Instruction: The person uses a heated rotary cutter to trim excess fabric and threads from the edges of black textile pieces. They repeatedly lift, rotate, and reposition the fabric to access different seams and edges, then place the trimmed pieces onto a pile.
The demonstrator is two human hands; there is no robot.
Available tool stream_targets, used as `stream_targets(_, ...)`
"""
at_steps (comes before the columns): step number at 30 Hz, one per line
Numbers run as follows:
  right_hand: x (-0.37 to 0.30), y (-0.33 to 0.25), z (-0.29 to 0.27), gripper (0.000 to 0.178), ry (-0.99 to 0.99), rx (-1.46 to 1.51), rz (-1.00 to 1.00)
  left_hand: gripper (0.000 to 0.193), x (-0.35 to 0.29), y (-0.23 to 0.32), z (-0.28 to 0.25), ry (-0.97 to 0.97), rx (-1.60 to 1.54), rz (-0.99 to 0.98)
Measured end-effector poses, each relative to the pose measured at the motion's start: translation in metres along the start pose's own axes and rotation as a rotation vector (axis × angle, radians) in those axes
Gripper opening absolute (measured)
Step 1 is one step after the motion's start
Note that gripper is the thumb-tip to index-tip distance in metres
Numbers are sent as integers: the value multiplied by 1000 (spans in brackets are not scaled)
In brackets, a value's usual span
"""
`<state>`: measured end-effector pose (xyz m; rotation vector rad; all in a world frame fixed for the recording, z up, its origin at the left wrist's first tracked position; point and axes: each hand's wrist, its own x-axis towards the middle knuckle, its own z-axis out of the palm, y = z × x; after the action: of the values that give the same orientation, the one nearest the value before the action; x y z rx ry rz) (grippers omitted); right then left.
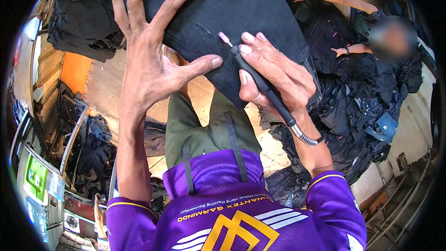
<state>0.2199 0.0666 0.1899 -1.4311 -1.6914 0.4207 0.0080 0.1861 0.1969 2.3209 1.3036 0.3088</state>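
Note:
Dark denim cloth (pixel 253 7), likely part of a garment, is spread out in front of me, with a faint worn line and a seam near its left part. My left hand (pixel 155 49) is over its left edge, fingers stretched wide and holding nothing. In my right hand (pixel 278 69) is a black handheld rotary grinder (pixel 260 83), gripped like a pen. Its small pinkish tip (pixel 224 37) points at the cloth between my hands; whether it touches I cannot tell. A coiled metal spring (pixel 304 135) at the tool's rear lies by my right wrist.
Large heaps of dark garments (pixel 357 111) lie to the right, where another person's arm (pixel 339 1) reaches over them. More dark cloth (pixel 83 28) hangs at the left, beside an orange panel (pixel 75 72). A green and white box (pixel 36 179) stands at the lower left.

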Motion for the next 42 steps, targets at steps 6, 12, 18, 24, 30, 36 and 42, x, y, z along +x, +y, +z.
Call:
stream_targets(6,7,1,-2,31,4,-24,-15,99,-2,9,1,18,-10,9)
stream_targets(12,4,-3,-7,31,-9,-38,-1,100,-1,10,-1,2,-28,-8)
stream_targets(18,-2,-4,-10,31,-52,-40,31,101,-1,11,-4,-12,-49,-35)
stream_targets(24,-12,-6,-12,33,-59,-26,52,103,2,8,-6,-20,-61,-44)
stream_targets(30,-17,-8,-11,32,-98,15,40,106,0,3,-2,-20,-21,-29)
stream_targets(36,-21,-9,-9,34,-77,26,33,107,-4,-1,2,-17,-31,-8)
stream_targets(42,-23,-16,-19,34,-88,22,61,107,-1,4,0,-9,-49,5)
